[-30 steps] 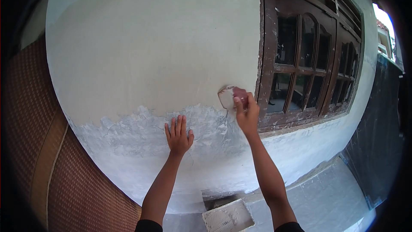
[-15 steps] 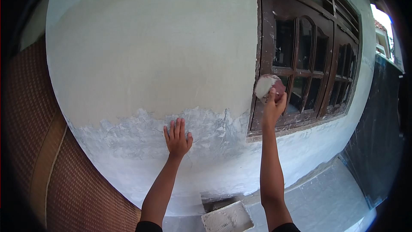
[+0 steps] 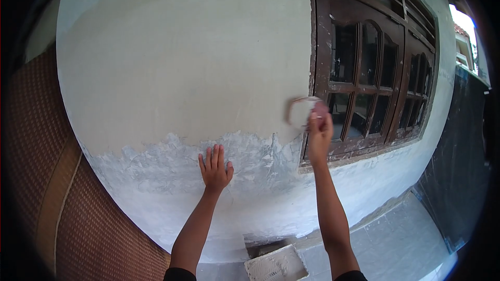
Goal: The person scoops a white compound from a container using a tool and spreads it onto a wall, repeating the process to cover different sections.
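Fingers spread, my left hand (image 3: 214, 169) lies against the patchy grey-white band of the wall (image 3: 250, 158), below the smoother cream surface. My right hand (image 3: 320, 138) pinches a rounded sanding pad (image 3: 302, 113) by its reddish-brown right part. The pad's left part is white, and its edge is smeared by motion. It overlaps the wall beside the left edge of the brown wooden window frame (image 3: 314, 65). Behind that hand is the lower corner of the window (image 3: 362, 91).
On the grey tiled floor (image 3: 390, 239) below stands a whitish tray (image 3: 278, 266), near a dark recess at the wall's foot. Woven brown panels (image 3: 94, 224) run along the left side. A dark panel (image 3: 463, 161) stands at the right.
My right hand has moved left and slightly down, bringing the pad from over the window frame to the wall at its edge. My left hand has stayed in place.
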Demonstrator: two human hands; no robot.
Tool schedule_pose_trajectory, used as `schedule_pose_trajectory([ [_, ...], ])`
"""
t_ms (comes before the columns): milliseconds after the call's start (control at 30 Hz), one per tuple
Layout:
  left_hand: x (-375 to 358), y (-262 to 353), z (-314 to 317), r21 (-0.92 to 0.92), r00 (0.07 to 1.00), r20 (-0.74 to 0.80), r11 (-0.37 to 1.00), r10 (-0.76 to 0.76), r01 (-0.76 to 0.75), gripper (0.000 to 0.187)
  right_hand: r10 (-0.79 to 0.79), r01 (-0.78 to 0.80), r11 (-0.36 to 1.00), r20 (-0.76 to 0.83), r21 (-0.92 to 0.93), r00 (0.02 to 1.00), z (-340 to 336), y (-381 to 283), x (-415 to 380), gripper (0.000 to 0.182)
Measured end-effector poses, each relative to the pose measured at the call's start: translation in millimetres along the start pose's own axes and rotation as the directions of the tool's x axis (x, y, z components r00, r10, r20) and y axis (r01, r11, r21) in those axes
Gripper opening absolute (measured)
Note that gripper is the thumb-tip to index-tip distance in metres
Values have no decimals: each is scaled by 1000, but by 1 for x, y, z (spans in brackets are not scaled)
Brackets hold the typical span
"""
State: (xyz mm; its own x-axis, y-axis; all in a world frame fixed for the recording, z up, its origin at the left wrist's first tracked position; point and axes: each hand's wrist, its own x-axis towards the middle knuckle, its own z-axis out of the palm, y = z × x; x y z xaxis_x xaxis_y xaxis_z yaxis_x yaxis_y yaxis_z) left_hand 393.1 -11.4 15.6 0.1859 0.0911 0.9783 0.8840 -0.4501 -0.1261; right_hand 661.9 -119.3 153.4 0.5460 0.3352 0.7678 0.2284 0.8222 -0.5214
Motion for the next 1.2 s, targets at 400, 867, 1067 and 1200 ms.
schedule_pose_trajectory([
  [400, 1, 1, -3, -6, 999, 7, 999, 36, -36, 54, -175, 282, 739, 230, -612, 957, 6, 26, -39, 26],
  [867, 4, -1, -4, -4, 999, 14, 999, 41, -41, 55, -208, 237, 771, 118, -590, 971, 9, 33, -12, 26],
  [1067, 3, 0, -1, -14, 1000, -1, 1000, 9, -9, 54, -74, 53, 974, -88, -218, 993, 22, -2, -22, 26],
  [1200, 3, 1, -5, -20, 1000, 26, 1000, 6, -5, 54, -238, 255, 844, 96, -473, 966, 48, 9, -28, 28],
])
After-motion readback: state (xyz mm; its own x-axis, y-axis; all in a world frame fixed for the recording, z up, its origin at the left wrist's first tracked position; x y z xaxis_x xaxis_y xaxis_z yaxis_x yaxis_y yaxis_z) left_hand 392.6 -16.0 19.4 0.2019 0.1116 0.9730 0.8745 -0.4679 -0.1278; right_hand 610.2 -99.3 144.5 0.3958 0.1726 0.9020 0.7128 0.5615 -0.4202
